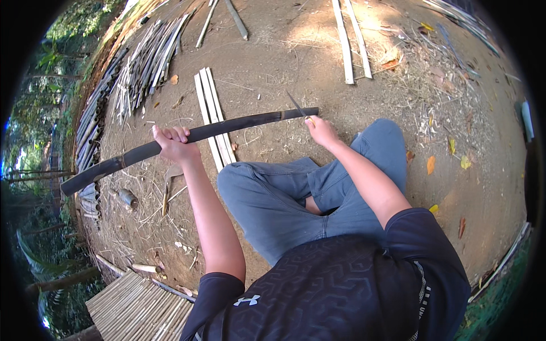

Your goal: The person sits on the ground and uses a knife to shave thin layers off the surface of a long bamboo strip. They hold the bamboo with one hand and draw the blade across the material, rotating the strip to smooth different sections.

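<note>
A long dark bamboo length (242,123) with raised nodes lies slantwise before me, its left end nearer and its right end farther off. My left hand (175,146) is closed around it left of its middle. Close to its right end, my right hand (324,133) grips a knife (296,104) by the handle. The thin dark blade points up and away to the left, crossing the bamboo in this view; whether it touches cannot be told. Under the bamboo, several pale split strips (214,116) rest on the dirt, left of my crossed legs.
A hand tool with a wooden handle (165,199) lies below my left hand, beside a short dark cylinder (128,198). Bamboo strips are heaped (151,62) at far left. Two pale strips (343,42) lie far ahead. A slatted bamboo panel (136,310) sits at lower left; shavings litter the ground.
</note>
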`<act>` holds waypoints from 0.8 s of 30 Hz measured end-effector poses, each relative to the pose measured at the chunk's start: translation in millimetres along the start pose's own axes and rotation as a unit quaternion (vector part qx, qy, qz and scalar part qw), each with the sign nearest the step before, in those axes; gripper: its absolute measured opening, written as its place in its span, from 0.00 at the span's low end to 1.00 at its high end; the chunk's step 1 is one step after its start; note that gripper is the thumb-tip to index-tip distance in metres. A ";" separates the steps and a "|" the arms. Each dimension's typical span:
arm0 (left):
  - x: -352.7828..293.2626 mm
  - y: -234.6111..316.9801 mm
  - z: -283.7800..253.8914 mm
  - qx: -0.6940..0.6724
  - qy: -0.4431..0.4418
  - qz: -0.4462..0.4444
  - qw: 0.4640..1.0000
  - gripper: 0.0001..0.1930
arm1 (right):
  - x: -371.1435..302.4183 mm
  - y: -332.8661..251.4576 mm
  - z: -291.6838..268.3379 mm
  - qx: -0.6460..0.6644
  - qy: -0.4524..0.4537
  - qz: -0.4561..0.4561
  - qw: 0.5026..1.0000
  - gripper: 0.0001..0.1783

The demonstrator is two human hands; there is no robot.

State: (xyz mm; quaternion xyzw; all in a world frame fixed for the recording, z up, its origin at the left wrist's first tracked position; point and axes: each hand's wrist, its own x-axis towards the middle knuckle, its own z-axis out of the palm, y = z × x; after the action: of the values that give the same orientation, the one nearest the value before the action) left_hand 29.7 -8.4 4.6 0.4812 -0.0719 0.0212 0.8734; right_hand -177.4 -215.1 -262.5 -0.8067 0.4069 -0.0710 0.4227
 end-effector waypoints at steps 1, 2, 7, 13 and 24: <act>0.0 1.7 -2.4 0.008 -0.020 -0.006 1.000 0.22 | -6.8 -10.1 -1.8 0.026 0.001 -0.043 0.999 0.20; 1.5 2.9 -2.8 0.000 -0.035 -0.009 0.999 0.22 | -13.8 -19.6 -5.0 0.052 0.002 -0.085 0.995 0.20; -1.4 9.6 -9.5 -0.032 -0.110 -0.041 0.993 0.22 | -58.8 -121.9 -49.3 0.095 -0.138 -0.109 0.980 0.19; -7.6 10.2 -5.3 -0.034 -0.167 -0.053 0.984 0.23 | -114.9 -187.8 -74.5 -0.015 -0.074 -0.166 0.983 0.19; -5.9 8.6 -18.4 -0.059 -0.147 -0.060 0.985 0.22 | -92.1 -156.5 -52.7 -0.073 0.005 -0.141 0.987 0.19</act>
State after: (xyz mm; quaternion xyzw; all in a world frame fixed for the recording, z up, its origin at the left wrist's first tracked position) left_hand 24.8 11.9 1.3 0.4302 -0.1718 -0.1069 0.8798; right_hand -168.9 -133.2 -92.3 -0.8842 0.2953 -0.1044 0.3464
